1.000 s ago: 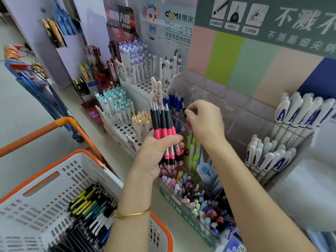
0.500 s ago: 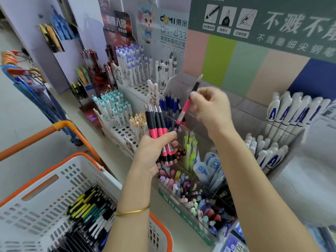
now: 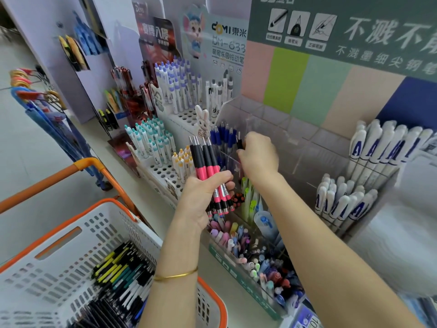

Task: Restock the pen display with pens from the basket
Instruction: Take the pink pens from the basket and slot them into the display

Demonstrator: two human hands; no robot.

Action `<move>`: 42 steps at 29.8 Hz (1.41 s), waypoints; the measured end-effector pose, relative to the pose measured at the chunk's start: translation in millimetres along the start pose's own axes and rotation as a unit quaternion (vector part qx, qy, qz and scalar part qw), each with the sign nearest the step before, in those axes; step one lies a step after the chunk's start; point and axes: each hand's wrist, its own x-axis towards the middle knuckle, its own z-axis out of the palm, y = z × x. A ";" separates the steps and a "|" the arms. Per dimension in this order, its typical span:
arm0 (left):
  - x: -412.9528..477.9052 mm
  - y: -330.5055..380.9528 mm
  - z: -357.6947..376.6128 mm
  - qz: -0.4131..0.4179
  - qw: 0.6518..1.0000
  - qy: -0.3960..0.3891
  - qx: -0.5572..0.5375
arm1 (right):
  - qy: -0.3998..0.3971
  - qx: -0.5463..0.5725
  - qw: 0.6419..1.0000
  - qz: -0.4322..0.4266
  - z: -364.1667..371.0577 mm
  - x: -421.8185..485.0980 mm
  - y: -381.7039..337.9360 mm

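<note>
Pink-black pens [image 3: 208, 171] in left hand [image 3: 201, 200]

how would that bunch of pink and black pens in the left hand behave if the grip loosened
The bunch of pink and black pens looks stiff and light. Their smooth round barrels already fan out unevenly in the left hand, so a looser grip would probably let some slide down and roll.
</note>
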 end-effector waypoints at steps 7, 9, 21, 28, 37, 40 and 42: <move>-2.3 1.9 3.8 0.000 0.999 -0.035 -0.009 | 0.007 0.168 0.986 0.000 -10.7 -7.6 10.0; -3.5 2.0 6.3 -0.010 0.998 -0.061 -0.029 | -0.041 0.235 0.971 -0.003 -18.4 -17.2 8.1; -5.0 5.5 2.1 -0.044 0.993 -0.083 -0.073 | -0.214 0.449 0.866 0.039 -28.1 -29.4 7.8; 0.8 0.3 -3.1 -0.046 0.997 -0.021 -0.053 | 0.063 0.466 0.881 0.043 -36.3 -17.0 3.7; -0.4 0.3 -0.5 -0.026 0.999 -0.024 -0.030 | 0.081 0.056 0.995 -0.024 -0.5 -4.2 12.9; -2.3 0.7 -0.6 -0.019 0.999 -0.035 -0.017 | 0.021 -0.023 0.999 -0.023 8.0 -4.1 12.5; -3.4 0.6 -1.3 -0.010 0.999 -0.040 -0.004 | 0.007 -0.012 1.000 -0.027 8.9 -6.5 13.2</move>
